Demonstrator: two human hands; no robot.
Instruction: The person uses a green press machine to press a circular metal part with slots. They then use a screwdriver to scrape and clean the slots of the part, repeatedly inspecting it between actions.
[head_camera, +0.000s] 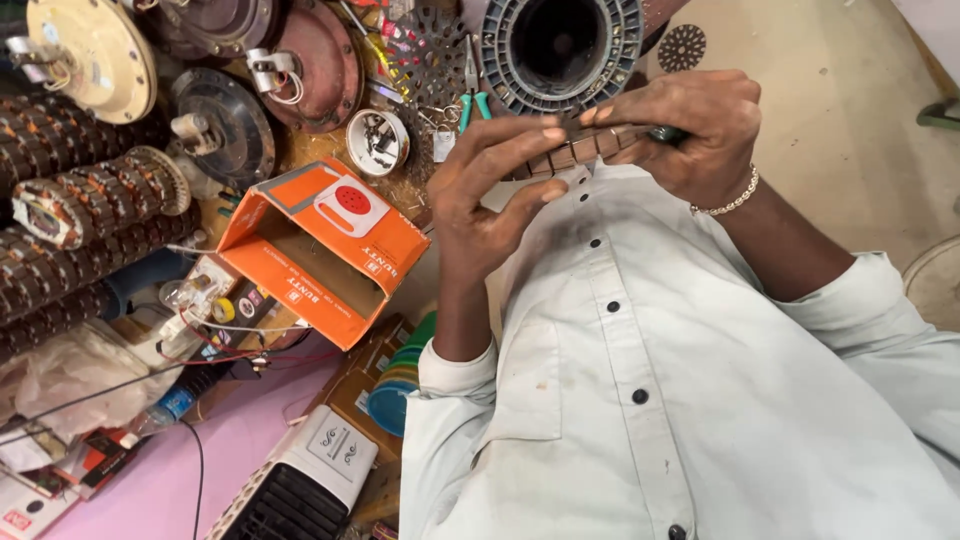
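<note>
Both hands pinch a narrow brown segmented strip (585, 148) held over the shirt front, away from the cluttered bench, left hand (490, 190) and right hand (690, 130) closed at opposite ends; it looks light, stiff, best held endwise.

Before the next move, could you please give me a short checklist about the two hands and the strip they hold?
1. Left hand pinches the brown segmented strip: ok.
2. Right hand grips the strip's other end: ok.
3. Strip held up in front of the white shirt, touching nothing else: ok.
4. Open orange box lies apart from both hands: ok.
5. Strip is undamaged where the fingers cover it: cannot tell.
</note>
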